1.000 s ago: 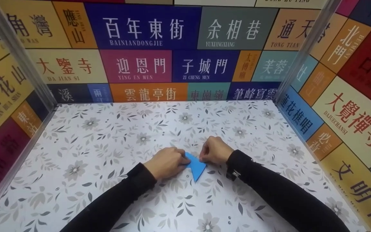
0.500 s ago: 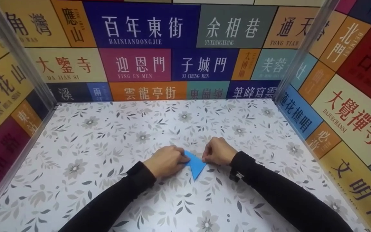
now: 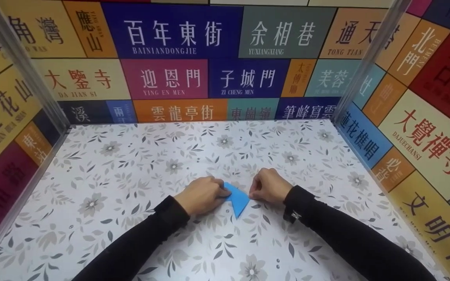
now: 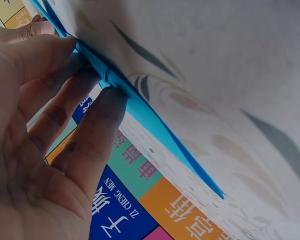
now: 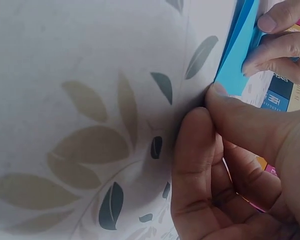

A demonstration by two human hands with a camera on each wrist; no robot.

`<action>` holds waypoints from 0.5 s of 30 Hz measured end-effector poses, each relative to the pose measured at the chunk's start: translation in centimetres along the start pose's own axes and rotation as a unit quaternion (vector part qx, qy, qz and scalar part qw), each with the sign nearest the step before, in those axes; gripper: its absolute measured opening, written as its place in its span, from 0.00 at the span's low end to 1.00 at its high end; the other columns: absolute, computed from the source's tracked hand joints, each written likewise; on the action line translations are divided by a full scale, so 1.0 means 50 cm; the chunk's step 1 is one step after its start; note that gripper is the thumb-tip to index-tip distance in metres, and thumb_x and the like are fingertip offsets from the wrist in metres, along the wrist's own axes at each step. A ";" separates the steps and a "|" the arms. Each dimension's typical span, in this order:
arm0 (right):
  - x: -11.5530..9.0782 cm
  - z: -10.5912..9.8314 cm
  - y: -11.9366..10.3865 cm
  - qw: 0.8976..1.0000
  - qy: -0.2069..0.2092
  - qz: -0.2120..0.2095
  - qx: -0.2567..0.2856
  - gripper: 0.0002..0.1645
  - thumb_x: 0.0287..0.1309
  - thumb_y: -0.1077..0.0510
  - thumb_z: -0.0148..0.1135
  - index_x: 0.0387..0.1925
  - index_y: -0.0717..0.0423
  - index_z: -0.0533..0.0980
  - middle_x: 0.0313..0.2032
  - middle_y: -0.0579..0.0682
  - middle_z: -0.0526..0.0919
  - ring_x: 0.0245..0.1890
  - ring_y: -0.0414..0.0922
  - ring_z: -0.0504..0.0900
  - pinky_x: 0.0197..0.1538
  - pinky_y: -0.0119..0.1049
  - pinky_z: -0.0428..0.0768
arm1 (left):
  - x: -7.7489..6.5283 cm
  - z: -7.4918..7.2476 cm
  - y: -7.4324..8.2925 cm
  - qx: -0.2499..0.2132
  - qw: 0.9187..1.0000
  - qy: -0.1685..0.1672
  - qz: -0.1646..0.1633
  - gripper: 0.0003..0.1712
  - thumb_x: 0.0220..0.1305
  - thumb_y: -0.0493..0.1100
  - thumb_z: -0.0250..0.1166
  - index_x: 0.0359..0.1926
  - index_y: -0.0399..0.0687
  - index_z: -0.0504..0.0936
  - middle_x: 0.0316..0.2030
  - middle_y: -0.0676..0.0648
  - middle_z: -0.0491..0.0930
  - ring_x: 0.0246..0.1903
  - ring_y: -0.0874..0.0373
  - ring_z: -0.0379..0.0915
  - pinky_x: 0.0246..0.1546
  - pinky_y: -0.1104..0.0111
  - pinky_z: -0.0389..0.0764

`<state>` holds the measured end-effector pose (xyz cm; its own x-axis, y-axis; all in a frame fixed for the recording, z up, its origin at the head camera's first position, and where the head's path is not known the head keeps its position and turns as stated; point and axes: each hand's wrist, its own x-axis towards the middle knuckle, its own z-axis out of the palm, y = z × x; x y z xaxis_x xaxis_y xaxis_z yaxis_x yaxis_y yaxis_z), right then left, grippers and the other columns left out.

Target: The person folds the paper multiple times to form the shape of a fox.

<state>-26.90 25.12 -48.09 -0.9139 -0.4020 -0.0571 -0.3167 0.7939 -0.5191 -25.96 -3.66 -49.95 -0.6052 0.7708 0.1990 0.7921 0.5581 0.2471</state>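
A small blue sheet of folded paper (image 3: pixel 240 200) lies on the tabletop between the two hands, with one pointed flap toward the person. My left hand (image 3: pixel 202 195) holds its left part down. In the left wrist view the thumb and bent fingertips (image 4: pixel 114 97) rest on the paper, whose long thin point (image 4: pixel 190 162) extends beyond them. At the paper's right corner is my right hand (image 3: pixel 270 187), fingers curled. The right wrist view shows its thumb tip right at the blue corner (image 5: pixel 232 80), index finger close beside the thumb.
White tabletop (image 3: pixel 131 164) has a grey leaf and flower print. Colourful panels with Chinese lettering (image 3: pixel 170 78) stand at the back and both sides, with clear corner strips (image 3: pixel 369 66) where they meet. Black sleeves (image 3: pixel 334 226) cover both forearms.
My right hand has shifted slightly right along the paper's upper edge to its right corner. The left hand and the paper stay nearly in place.
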 end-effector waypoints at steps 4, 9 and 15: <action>-0.001 -0.001 0.001 1.000 0.000 0.001 -0.001 0.07 0.62 0.61 0.88 0.31 0.53 0.94 0.27 0.45 0.94 0.29 0.37 0.82 0.39 0.33 0.82 | 0.000 0.000 0.000 0.002 1.000 0.001 0.004 0.16 0.78 0.40 0.75 0.63 0.53 0.96 0.51 0.43 0.94 0.47 0.42 0.92 0.52 0.50 0.93; -0.002 -0.001 0.002 1.000 0.002 -0.002 0.008 0.07 0.62 0.62 0.88 0.30 0.53 0.94 0.27 0.45 0.93 0.28 0.36 0.82 0.39 0.33 0.81 | 0.000 0.000 0.000 0.005 1.000 0.004 0.008 0.16 0.78 0.41 0.75 0.63 0.53 0.96 0.51 0.43 0.94 0.46 0.43 0.92 0.52 0.51 0.93; -0.003 0.000 0.004 1.000 0.002 0.000 0.011 0.07 0.60 0.63 0.88 0.30 0.52 0.94 0.27 0.44 0.94 0.28 0.37 0.83 0.39 0.33 0.82 | -0.004 0.000 -0.003 0.011 1.000 0.002 0.010 0.16 0.78 0.41 0.74 0.63 0.53 0.96 0.50 0.43 0.94 0.46 0.44 0.91 0.52 0.51 0.93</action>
<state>-26.81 25.33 -48.21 -0.9151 -0.3996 -0.0547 -0.3103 0.7842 -0.5373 -25.98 -3.89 -50.04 -0.5891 0.7809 0.2077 0.8058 0.5486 0.2228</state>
